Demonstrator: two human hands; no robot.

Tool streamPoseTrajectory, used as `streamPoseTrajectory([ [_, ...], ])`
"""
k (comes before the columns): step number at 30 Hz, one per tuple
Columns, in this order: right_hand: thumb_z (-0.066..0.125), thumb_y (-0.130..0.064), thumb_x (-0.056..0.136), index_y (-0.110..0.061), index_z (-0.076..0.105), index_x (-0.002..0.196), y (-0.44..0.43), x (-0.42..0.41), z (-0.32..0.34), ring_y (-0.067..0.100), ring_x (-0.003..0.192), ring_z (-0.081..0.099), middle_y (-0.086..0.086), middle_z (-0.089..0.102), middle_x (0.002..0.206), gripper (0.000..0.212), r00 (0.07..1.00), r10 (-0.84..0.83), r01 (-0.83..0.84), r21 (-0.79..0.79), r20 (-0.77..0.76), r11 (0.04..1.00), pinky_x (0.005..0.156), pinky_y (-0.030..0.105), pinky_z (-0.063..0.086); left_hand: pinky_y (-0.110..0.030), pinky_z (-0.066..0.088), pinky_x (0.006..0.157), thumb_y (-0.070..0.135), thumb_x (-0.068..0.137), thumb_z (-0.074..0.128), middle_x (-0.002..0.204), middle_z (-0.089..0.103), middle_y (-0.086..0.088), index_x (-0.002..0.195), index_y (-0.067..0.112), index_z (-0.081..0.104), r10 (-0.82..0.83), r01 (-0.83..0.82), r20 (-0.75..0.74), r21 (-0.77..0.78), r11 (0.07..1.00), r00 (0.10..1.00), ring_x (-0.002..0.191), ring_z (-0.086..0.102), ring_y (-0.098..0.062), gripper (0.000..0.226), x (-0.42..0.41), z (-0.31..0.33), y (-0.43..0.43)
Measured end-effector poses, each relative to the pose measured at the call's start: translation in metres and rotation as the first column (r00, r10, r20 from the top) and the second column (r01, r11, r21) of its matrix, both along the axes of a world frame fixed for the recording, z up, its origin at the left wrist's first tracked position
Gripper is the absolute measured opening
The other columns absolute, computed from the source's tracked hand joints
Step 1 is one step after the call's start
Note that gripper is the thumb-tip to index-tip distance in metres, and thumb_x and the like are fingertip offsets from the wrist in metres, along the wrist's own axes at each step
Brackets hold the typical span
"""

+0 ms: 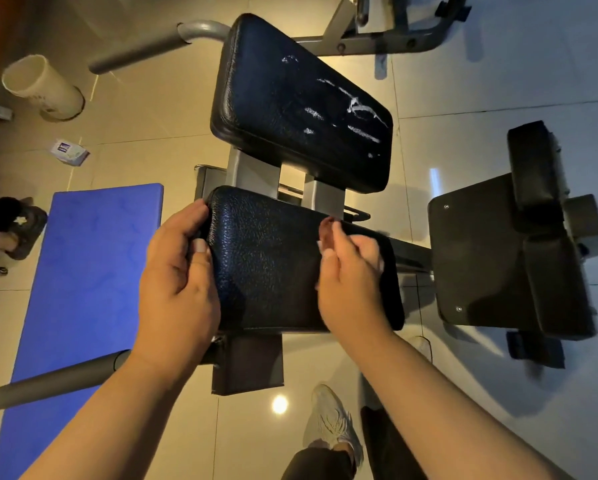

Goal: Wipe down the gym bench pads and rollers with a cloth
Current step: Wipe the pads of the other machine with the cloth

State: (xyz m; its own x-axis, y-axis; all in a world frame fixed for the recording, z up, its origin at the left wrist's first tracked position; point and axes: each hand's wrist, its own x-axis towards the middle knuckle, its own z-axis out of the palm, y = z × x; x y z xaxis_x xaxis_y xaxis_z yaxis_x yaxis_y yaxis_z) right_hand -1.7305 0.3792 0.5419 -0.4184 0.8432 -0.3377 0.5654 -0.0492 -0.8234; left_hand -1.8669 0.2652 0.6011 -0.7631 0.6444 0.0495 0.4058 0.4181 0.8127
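A black leather pad [266, 261] of the gym machine sits right below me. My left hand [178, 275] grips its left edge, fingers curled round the rim. My right hand [346, 275] lies on the pad's right part and holds a small pale cloth [372, 252] against it; the hand is motion-blurred. Beyond stands a second black pad [301, 102] with white scuffs and torn spots. To the right, a black seat pad [491, 258] with a dark roller [532, 164] above it.
Grey metal handles stick out at the upper left [145, 51] and lower left [58, 382]. A blue mat [83, 278] lies on the tiled floor at left, near a white bin [44, 88] and a wipes packet [69, 152]. My shoe [332, 424] is below the pad.
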Motion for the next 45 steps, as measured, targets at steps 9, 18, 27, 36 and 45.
streamPoseTrajectory([
  [9, 0.043, -0.043, 0.104, -0.032, 0.059, 0.128, -0.023, 0.037, 0.009, 0.005, 0.102, 0.053, -0.002, 0.052, 0.123, 0.031, 0.925, 0.274, -0.269, 0.056, -0.263, 0.962, 0.084, 0.019, 0.047, -0.055, 0.045, 0.104, 0.037, 0.098, 0.039, 0.142, 0.052, 0.016, 0.139, 0.036, 0.051, 0.086, -0.086, 0.043, -0.018, 0.996, 0.995, 0.132, 0.051, -0.013, 0.043, 0.000, -0.006, -0.002],
  [18, 0.035, -0.026, 0.106, -0.031, 0.037, 0.149, 0.073, 0.061, -0.081, 0.005, 0.111, 0.043, -0.004, 0.032, 0.143, 0.043, 0.995, -0.070, 0.079, -0.137, 0.072, 0.987, 0.086, 0.017, 0.040, -0.062, 0.046, 0.098, 0.039, 0.097, 0.039, 0.141, 0.051, 0.018, 0.140, 0.033, 0.051, 0.061, -0.060, 0.030, -0.023, 0.998, 0.998, 0.134, 0.048, -0.016, 0.045, 0.010, -0.003, 0.005],
  [27, 0.043, -0.024, 0.105, -0.020, 0.050, 0.132, 0.025, 0.048, -0.046, -0.010, 0.092, 0.053, -0.002, 0.038, 0.134, 0.028, 0.961, -0.274, 0.275, -0.253, 0.037, 0.928, 0.060, 0.001, 0.043, -0.040, 0.037, 0.114, 0.006, 0.091, 0.039, 0.139, 0.055, 0.007, 0.136, 0.020, 0.056, 0.119, -0.119, -0.035, -0.017, 0.993, 0.992, 0.133, 0.047, -0.011, 0.050, 0.018, 0.003, 0.008],
  [36, 0.039, -0.027, 0.104, -0.034, 0.035, 0.149, -0.019, -0.048, 0.074, 0.011, 0.115, 0.049, -0.013, 0.024, 0.138, 0.045, 0.916, 0.283, -0.281, 0.050, -0.284, 0.958, 0.097, 0.031, 0.052, -0.018, 0.045, 0.099, -0.011, 0.090, 0.045, 0.119, 0.060, 0.019, 0.124, 0.026, 0.060, 0.242, -0.241, -0.033, 0.009, 0.970, 0.970, 0.116, 0.056, -0.005, 0.052, 0.036, 0.018, 0.019],
  [45, 0.042, -0.029, 0.101, -0.030, 0.027, 0.154, 0.017, 0.012, 0.025, 0.016, 0.120, 0.043, -0.005, 0.031, 0.137, 0.054, 0.815, 0.579, -0.560, 0.290, 0.024, 0.776, 0.091, 0.029, 0.054, -0.029, 0.043, 0.106, -0.007, 0.095, 0.048, 0.125, 0.061, 0.011, 0.126, 0.022, 0.064, 0.401, -0.400, -0.010, -0.107, 0.910, 0.916, 0.122, 0.053, -0.004, 0.045, 0.050, 0.030, 0.041],
])
